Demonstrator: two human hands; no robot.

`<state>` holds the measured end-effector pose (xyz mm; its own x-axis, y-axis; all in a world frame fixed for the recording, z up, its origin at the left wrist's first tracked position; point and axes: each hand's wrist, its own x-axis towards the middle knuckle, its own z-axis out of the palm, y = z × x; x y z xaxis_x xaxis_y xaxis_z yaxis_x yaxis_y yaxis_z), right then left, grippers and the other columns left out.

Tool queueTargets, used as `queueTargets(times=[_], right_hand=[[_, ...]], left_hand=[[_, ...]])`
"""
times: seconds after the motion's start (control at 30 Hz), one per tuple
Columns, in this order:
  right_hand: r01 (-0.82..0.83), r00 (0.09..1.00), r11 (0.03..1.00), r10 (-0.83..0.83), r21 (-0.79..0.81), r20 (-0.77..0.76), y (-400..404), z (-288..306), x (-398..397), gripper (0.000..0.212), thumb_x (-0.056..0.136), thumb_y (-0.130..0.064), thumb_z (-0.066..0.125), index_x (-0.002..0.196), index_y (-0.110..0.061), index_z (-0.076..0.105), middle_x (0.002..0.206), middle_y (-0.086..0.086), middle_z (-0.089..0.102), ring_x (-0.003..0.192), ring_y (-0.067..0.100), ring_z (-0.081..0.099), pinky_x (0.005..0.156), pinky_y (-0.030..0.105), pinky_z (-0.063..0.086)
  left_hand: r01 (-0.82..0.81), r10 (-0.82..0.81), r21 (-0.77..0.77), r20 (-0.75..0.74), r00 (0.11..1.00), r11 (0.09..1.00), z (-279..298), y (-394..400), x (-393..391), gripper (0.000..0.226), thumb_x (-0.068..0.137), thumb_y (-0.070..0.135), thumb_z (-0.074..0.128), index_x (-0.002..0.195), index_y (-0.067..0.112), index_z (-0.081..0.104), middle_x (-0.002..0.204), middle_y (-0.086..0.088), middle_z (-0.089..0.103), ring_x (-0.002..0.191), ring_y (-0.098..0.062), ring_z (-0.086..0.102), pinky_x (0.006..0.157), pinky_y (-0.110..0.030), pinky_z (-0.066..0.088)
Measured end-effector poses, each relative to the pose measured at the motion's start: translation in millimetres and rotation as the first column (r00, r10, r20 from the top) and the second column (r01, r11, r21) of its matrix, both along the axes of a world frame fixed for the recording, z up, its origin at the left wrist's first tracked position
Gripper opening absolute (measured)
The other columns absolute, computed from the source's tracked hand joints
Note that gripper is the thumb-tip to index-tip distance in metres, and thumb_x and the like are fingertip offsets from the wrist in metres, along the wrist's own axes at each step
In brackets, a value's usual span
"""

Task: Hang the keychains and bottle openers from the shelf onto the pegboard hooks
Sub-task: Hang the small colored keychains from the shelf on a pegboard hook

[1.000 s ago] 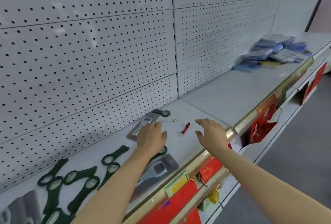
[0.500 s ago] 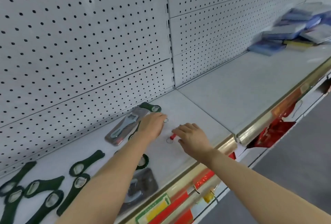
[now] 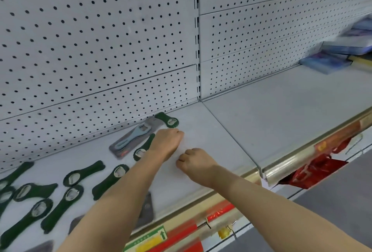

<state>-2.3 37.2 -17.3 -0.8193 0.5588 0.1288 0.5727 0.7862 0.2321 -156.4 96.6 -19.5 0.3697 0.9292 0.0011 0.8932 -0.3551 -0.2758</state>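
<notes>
Several dark green bottle openers [image 3: 84, 173] lie flat on the white shelf [image 3: 281, 120], one [image 3: 169, 120] close to the pegboard [image 3: 100, 40]. A grey carded opener [image 3: 132, 138] lies beside it. My left hand [image 3: 167, 143] rests on the shelf with its fingers curled where a small key ring lay. My right hand [image 3: 193, 161] is fisted just to its right, over the spot of the red keychain. Both small items are hidden inside the hands. No hooks show on the pegboard.
Blue flat packets [image 3: 342, 54] are stacked on the shelf at the far right. A gold price rail [image 3: 302, 159] runs along the shelf's front edge, with red packages [image 3: 322, 167] below it. Another grey card [image 3: 147, 209] lies partly under my left forearm.
My view has moved closer to the shelf. Both hands came down from hovering open and closed; the red keychain and the small ring no longer show on the shelf.
</notes>
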Motion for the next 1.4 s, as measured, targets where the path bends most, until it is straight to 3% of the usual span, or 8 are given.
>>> queueTargets(times=[0.17, 0.23, 0.37, 0.5, 0.63, 0.87, 1.17, 1.4], right_hand=[[0.222, 0.952, 0.967, -0.243, -0.124, -0.188, -4, -9, -10, 0.017, 0.063, -0.011, 0.075, 0.075, -0.023, 0.075, 0.067, -0.006, 0.069, 0.061, 0.019, 0.062, 0.049, 0.025, 0.048], [0.294, 0.844, 0.899, -0.404, -0.325, -0.354, -5, -12, -13, 0.021, 0.085, -0.01, 0.058, 0.094, -0.017, 0.075, 0.085, 0.002, 0.073, 0.08, 0.029, 0.066, 0.062, 0.033, 0.05], [0.378, 0.559, 0.76, -0.642, -0.529, -0.524, -13, -4, -18, 0.017, 0.091, -0.022, 0.058, 0.09, -0.023, 0.074, 0.09, -0.005, 0.073, 0.084, 0.021, 0.066, 0.068, 0.032, 0.049], [0.305, 0.297, 0.668, -0.744, -0.679, -0.598, -26, 11, -26, 0.012, 0.086, -0.02, 0.063, 0.08, -0.022, 0.073, 0.079, -0.004, 0.073, 0.076, 0.02, 0.065, 0.069, 0.034, 0.051], [0.238, 0.165, 0.681, -0.731, -0.693, -0.662, -46, 26, -33, 0.017, 0.087, -0.019, 0.063, 0.074, -0.027, 0.071, 0.067, -0.009, 0.07, 0.061, 0.019, 0.06, 0.058, 0.029, 0.046], [0.169, 0.088, 0.684, -0.727, -0.709, -0.681, -84, 60, -48, 0.015, 0.089, -0.016, 0.061, 0.085, -0.022, 0.074, 0.071, -0.009, 0.071, 0.065, 0.005, 0.063, 0.06, 0.02, 0.047], [-0.013, 0.067, 0.767, -0.639, -0.641, -0.766, -153, 88, -76, 0.01, 0.089, -0.015, 0.065, 0.085, -0.016, 0.074, 0.077, -0.004, 0.073, 0.078, 0.014, 0.07, 0.074, 0.035, 0.056], [-0.088, 0.068, 0.776, -0.62, -0.624, -0.781, -196, 119, -119, 0.01, 0.089, -0.015, 0.066, 0.085, -0.014, 0.075, 0.077, -0.001, 0.073, 0.076, 0.02, 0.068, 0.076, 0.045, 0.056]], left_hand=[[-0.108, 0.097, 0.035, 0.232, 0.968, 0.994, -3, -8, -4, 0.024, 0.103, 0.024, 0.043, 0.112, 0.021, 0.066, 0.105, 0.0, 0.07, 0.094, -0.025, 0.066, 0.071, -0.036, 0.05], [-0.184, 0.154, 0.031, 0.424, 0.893, 0.982, -1, -14, -6, 0.026, 0.103, 0.03, 0.045, 0.11, 0.022, 0.069, 0.104, 0.002, 0.072, 0.093, -0.023, 0.066, 0.072, -0.036, 0.051], [-0.326, 0.174, 0.037, 0.785, 0.595, 0.945, 5, -36, -9, 0.018, 0.098, 0.028, 0.06, 0.104, 0.02, 0.075, 0.091, 0.003, 0.075, 0.077, -0.016, 0.066, 0.063, -0.028, 0.047], [-0.336, 0.167, -0.025, 0.902, 0.399, 0.941, 16, -52, -17, 0.014, 0.095, 0.026, 0.064, 0.101, 0.02, 0.075, 0.091, 0.009, 0.074, 0.08, -0.01, 0.065, 0.066, -0.021, 0.048], [-0.316, 0.142, -0.049, 0.949, 0.281, 0.947, 31, -74, -22, 0.013, 0.095, 0.024, 0.065, 0.1, 0.02, 0.076, 0.09, 0.008, 0.075, 0.083, -0.009, 0.068, 0.07, -0.024, 0.054], [-0.368, 0.11, -0.006, 0.959, 0.261, 0.93, 69, -132, -38, 0.013, 0.095, 0.027, 0.064, 0.1, 0.025, 0.076, 0.093, 0.014, 0.072, 0.084, -0.003, 0.063, 0.067, -0.004, 0.041], [-0.474, 0.066, 0.044, 0.974, 0.215, 0.88, 96, -233, -63, 0.012, 0.094, 0.025, 0.065, 0.096, 0.029, 0.077, 0.081, 0.027, 0.067, 0.078, 0.008, 0.061, 0.072, -0.01, 0.044], [-0.516, 0.033, 0.085, 0.976, 0.215, 0.852, 121, -287, -103, 0.012, 0.094, 0.026, 0.065, 0.096, 0.027, 0.077, 0.086, 0.018, 0.073, 0.082, -0.002, 0.067, 0.076, -0.019, 0.051]])
